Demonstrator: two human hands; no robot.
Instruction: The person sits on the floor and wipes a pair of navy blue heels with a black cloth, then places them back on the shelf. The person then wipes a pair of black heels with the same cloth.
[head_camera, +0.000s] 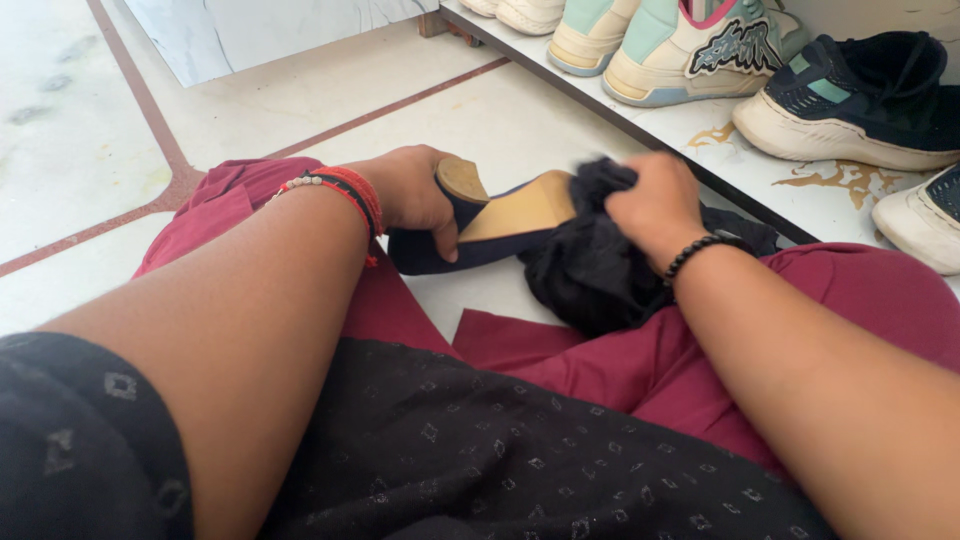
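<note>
My left hand (415, 192) grips a dark blue heeled shoe (480, 232) by its heel end, sole turned up so the tan sole and heel tip show. My right hand (655, 205) is closed on a black cloth (590, 265) and presses it against the shoe's front part. The cloth hangs down over my lap and hides the shoe's toe. Red thread and bead bands circle my left wrist, and a black bead bracelet is on my right.
I sit on a pale tiled floor (90, 130) with red-brown inlay lines, legs in maroon trousers. A low white shelf (800, 190) at the upper right holds several sneakers: mint-and-cream ones (690, 50), a black one (860, 95) and part of a white one (925, 215).
</note>
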